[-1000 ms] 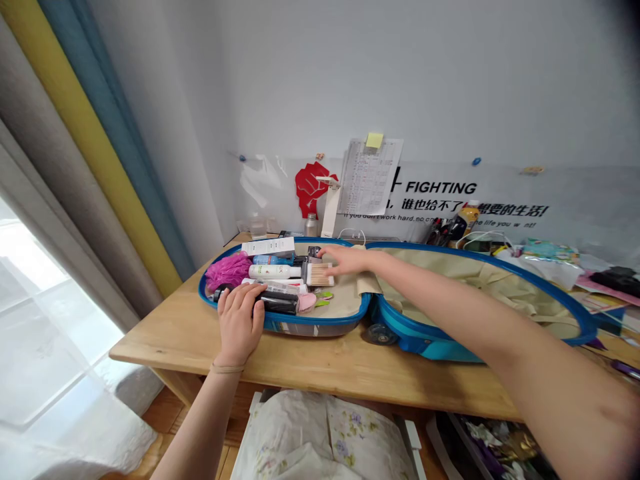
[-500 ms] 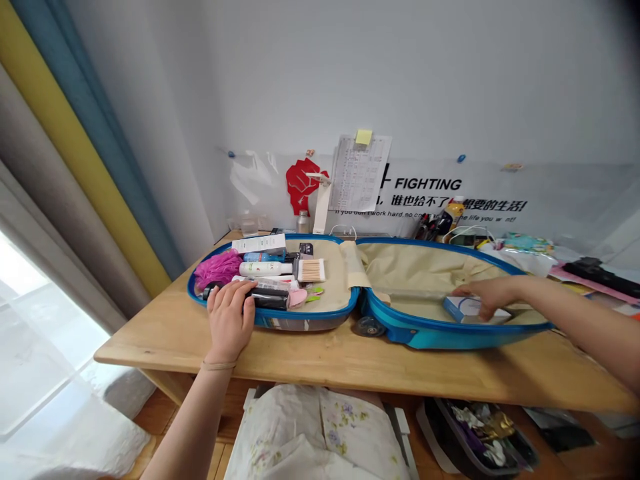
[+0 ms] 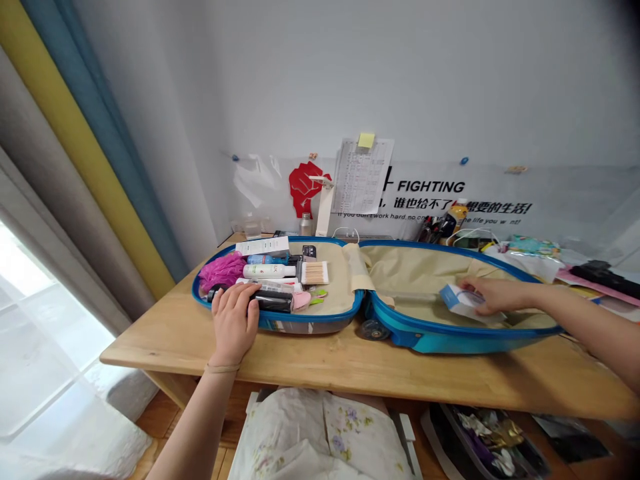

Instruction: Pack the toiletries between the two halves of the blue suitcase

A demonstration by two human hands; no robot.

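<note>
A small blue suitcase lies opened flat on a wooden desk. Its left half holds toiletries: a pink bath puff, a white tube, a white box, a pack of cotton swabs and a black bottle. My left hand rests on the near rim of that half, fingers curled over it beside the black bottle. My right hand is inside the right, beige-lined half, closed on a small white and blue box lifted slightly off the lining.
Pens, a bottle, cables and papers crowd the desk's back right. A poster and a printed sheet hang on the wall. Curtains hang at the left. Floral fabric lies below the desk front, and a bin of clutter sits under the right side.
My right hand left the cotton swabs in the left half, crossed to the right half, took hold of the small white and blue box and is lifting it leftward. My left hand stayed put.
</note>
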